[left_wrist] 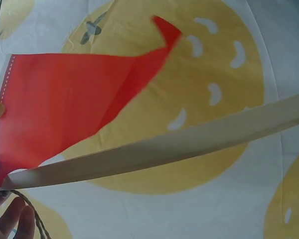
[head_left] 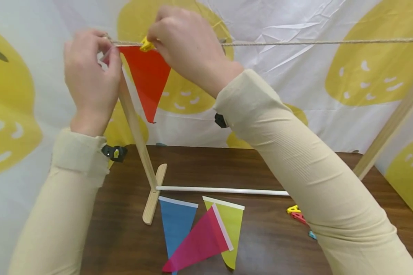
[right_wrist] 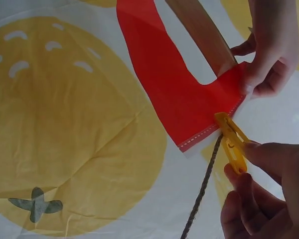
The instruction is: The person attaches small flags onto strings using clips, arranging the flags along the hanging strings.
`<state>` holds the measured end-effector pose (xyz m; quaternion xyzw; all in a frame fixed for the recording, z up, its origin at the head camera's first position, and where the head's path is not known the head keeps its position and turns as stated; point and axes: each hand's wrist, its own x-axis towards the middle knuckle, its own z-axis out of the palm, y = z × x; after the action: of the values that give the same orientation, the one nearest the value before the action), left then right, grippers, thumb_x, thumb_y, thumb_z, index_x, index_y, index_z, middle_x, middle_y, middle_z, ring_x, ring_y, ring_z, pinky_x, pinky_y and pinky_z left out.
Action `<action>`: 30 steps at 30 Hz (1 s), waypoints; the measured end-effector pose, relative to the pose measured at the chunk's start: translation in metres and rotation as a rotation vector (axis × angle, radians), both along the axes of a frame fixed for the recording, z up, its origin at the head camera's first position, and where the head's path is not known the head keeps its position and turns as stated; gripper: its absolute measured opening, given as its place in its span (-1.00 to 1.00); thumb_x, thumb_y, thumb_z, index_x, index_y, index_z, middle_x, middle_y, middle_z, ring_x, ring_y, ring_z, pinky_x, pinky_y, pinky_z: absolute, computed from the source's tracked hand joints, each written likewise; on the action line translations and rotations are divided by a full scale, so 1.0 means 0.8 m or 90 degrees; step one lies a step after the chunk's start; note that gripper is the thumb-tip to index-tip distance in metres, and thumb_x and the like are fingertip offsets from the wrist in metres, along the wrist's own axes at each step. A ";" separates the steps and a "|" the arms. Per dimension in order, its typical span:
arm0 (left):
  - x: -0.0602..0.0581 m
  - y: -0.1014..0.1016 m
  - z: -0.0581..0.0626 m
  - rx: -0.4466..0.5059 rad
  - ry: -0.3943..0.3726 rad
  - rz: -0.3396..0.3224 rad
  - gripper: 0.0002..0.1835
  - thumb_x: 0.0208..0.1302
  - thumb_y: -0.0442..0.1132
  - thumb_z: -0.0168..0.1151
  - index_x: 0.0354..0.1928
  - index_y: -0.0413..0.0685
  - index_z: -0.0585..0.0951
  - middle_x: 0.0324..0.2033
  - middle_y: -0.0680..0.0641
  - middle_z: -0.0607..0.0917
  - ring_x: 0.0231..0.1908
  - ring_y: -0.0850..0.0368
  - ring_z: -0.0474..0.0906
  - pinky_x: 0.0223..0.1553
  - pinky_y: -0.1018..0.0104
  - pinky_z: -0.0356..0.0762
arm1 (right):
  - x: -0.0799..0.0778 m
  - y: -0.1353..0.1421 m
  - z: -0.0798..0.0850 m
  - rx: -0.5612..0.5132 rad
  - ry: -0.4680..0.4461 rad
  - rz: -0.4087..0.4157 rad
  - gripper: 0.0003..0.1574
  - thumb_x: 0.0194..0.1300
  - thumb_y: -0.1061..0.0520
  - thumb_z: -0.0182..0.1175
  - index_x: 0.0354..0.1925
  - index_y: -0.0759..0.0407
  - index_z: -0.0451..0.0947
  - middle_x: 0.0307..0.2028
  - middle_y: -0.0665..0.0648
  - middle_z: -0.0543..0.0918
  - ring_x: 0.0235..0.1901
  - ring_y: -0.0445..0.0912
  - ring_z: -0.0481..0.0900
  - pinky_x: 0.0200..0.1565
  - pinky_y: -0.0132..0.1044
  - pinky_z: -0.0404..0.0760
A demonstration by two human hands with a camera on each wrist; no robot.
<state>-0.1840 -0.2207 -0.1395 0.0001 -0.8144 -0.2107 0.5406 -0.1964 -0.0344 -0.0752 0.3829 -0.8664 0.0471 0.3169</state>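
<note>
A red pennant (head_left: 148,80) hangs point down by its white top edge at a twine rope (head_left: 296,42), beside the left wooden post (head_left: 133,118). My left hand (head_left: 89,74) pinches the pennant's upper left corner at the top of that post. Further along the top edge, my right hand (head_left: 189,46) holds a yellow clothespin (head_left: 146,44) between thumb and fingers. In the right wrist view the tip of the clothespin (right_wrist: 231,142) sits over the pennant's stitched edge, where the rope (right_wrist: 202,191) meets it. The pennant's lower tip bends sideways in the left wrist view.
On the brown table lie a blue pennant (head_left: 175,221), a pink pennant (head_left: 204,244) and a yellow-green pennant (head_left: 233,225), overlapping. Yellow, red and blue clothespins (head_left: 298,217) lie partly behind my right sleeve. A white rod (head_left: 220,190) runs low from the left post's foot; another post (head_left: 389,126) leans right.
</note>
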 end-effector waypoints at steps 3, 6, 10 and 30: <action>-0.002 0.000 -0.001 0.000 0.007 -0.002 -0.62 0.33 -0.03 -0.07 -0.26 -0.23 0.56 -0.05 -0.01 0.58 -0.04 0.11 0.37 -0.18 0.37 0.33 | -0.002 0.001 -0.001 -0.005 -0.007 0.002 -0.57 0.40 -0.02 -0.12 0.09 0.01 0.52 0.01 0.06 0.51 -0.04 -0.11 0.47 -0.01 -0.44 0.46; -0.004 0.000 -0.002 0.015 0.013 -0.017 -0.64 0.32 -0.05 -0.05 -0.24 -0.22 0.57 -0.04 0.03 0.57 -0.09 0.18 0.41 -0.22 0.48 0.36 | -0.004 0.003 -0.002 -0.017 -0.018 -0.003 -0.56 0.39 -0.04 -0.14 0.11 0.01 0.50 0.03 0.05 0.49 -0.07 -0.12 0.49 -0.03 -0.43 0.47; -0.008 -0.001 -0.006 0.040 0.028 -0.053 -0.67 0.30 -0.09 -0.01 -0.23 -0.24 0.58 -0.02 0.13 0.55 -0.22 0.25 0.46 -0.30 0.64 0.36 | -0.008 0.005 -0.004 -0.034 -0.027 -0.011 -0.55 0.38 -0.07 -0.15 0.10 -0.02 0.50 0.03 0.02 0.47 -0.10 -0.15 0.49 -0.06 -0.47 0.48; -0.007 -0.004 -0.029 0.043 0.035 -0.126 -0.58 0.25 -0.17 0.03 0.17 0.09 0.39 0.26 0.22 0.27 0.01 0.32 0.40 -0.23 0.62 0.44 | -0.017 0.046 -0.028 -0.136 0.043 0.142 -0.63 0.36 0.09 -0.11 -0.10 0.14 0.61 -0.21 0.10 0.59 -0.28 -0.10 0.47 -0.15 -0.40 0.48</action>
<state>-0.1897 -0.2242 -0.1631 -0.0675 -0.7877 -0.2903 0.5391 -0.2102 0.0023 -0.0972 0.4421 -0.7977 0.1608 0.3773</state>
